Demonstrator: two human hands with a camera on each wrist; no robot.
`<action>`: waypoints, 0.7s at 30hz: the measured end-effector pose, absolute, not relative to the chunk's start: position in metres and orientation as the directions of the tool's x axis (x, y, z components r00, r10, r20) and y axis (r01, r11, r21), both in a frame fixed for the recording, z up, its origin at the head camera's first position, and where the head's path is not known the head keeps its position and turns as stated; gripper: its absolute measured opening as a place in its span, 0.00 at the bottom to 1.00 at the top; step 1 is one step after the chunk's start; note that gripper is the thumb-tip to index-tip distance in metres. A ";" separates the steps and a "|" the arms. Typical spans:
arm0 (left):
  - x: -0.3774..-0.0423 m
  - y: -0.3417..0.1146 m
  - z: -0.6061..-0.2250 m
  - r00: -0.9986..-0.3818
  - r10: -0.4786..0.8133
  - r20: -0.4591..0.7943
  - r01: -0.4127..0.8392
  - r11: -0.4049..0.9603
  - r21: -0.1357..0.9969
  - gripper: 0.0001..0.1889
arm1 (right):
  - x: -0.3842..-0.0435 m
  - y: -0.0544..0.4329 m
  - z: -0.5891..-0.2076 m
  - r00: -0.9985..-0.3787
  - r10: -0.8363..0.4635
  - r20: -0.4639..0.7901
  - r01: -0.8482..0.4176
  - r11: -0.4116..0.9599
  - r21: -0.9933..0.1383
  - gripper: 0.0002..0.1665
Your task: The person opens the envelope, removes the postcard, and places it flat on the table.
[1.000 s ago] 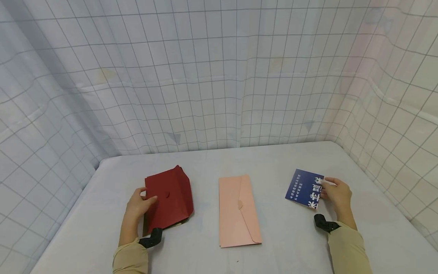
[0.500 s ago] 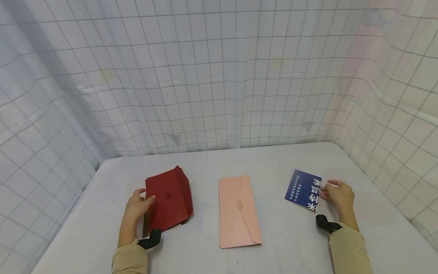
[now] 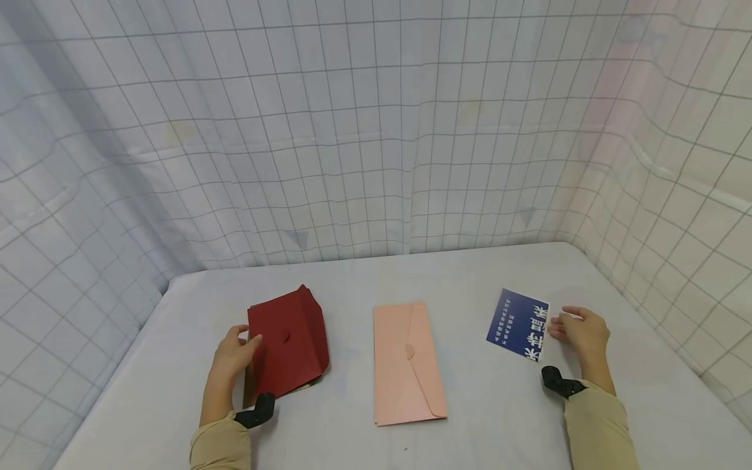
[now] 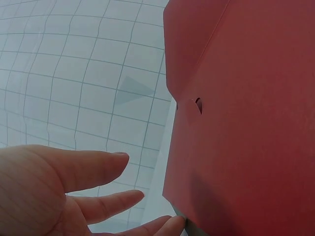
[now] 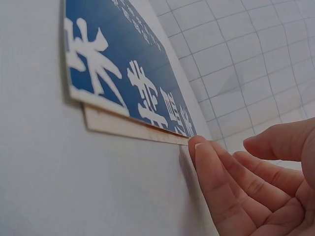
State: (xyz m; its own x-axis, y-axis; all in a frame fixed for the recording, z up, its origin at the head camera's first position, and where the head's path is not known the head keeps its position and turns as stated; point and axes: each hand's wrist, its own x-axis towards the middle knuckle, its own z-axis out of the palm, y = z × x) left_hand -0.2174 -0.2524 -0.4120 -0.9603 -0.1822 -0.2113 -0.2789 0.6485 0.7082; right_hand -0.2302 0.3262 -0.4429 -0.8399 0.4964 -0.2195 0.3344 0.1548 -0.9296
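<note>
The red envelope [image 3: 288,358], just right of the left hand [image 3: 232,356], is being touched at its edge by fingertips. Just left of the right hand [image 3: 583,335], the blue card [image 3: 514,326] is being touched likewise, a pale layer [image 5: 133,128] being shown under it. Both hands are being held loosely spread, thumbs apart from fingers, nothing being gripped. Between the hands, well apart from each, the pink envelope [image 3: 399,365] is being supported by the white table [image 3: 470,405]. Beyond the hands, a gridded curtain [image 3: 382,130] is being seen.
</note>
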 end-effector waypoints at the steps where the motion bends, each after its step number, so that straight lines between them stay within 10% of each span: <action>1: -0.217 -0.252 -0.412 -0.961 -0.181 -0.208 -0.276 0.648 0.710 0.31 | -0.230 0.326 -0.443 -0.840 0.496 -0.220 0.334 0.152 -0.930 0.29; 21: -0.214 -0.246 -0.401 -0.972 -0.135 -0.193 -0.235 0.605 0.761 0.32 | -0.234 0.323 -0.443 -0.858 0.479 -0.188 0.312 0.194 -0.930 0.29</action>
State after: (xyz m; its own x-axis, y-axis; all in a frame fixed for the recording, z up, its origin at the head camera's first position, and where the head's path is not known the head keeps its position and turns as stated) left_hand -0.2142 -0.2460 -0.4007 -0.9719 -0.1350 -0.1927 -0.2349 0.6051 0.7607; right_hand -0.2338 0.3229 -0.4433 -0.8575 0.4788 -0.1882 0.3122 0.1937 -0.9301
